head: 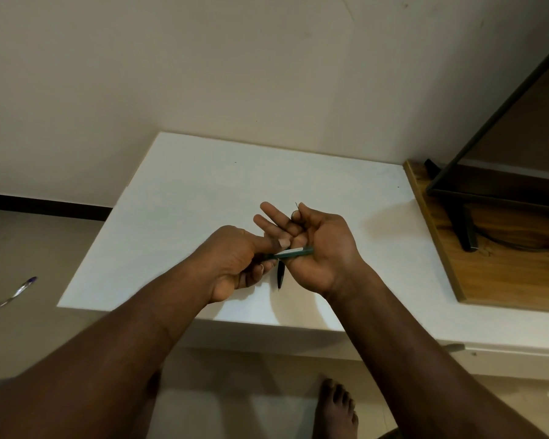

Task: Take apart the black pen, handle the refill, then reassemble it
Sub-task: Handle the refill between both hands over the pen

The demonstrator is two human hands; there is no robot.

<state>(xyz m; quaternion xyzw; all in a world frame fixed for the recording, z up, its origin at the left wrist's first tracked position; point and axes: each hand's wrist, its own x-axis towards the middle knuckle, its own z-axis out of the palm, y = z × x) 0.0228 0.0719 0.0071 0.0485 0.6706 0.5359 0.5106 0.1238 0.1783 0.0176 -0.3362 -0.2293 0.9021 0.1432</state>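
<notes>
Both hands hover over the white table (178,198). My left hand (235,264) grips a dark pen barrel (293,252) with a pale strip along it, lying crosswise, its right end against the palm of my right hand (320,248). That hand is turned palm up with its fingers spread. A thin refill (296,205) pokes up between its thumb and forefinger, only the tip showing. Below the two hands is a short black pointed pen piece (280,275), tip toward me. I cannot tell whether it lies on the table or is held.
A dark screen (488,147) on a stand sits on a wooden shelf (450,248) to the right of the table, with a cable beside it. A clear pen with a purple end (23,288) lies on the floor at left. A bare foot (336,407) is below the table's front edge.
</notes>
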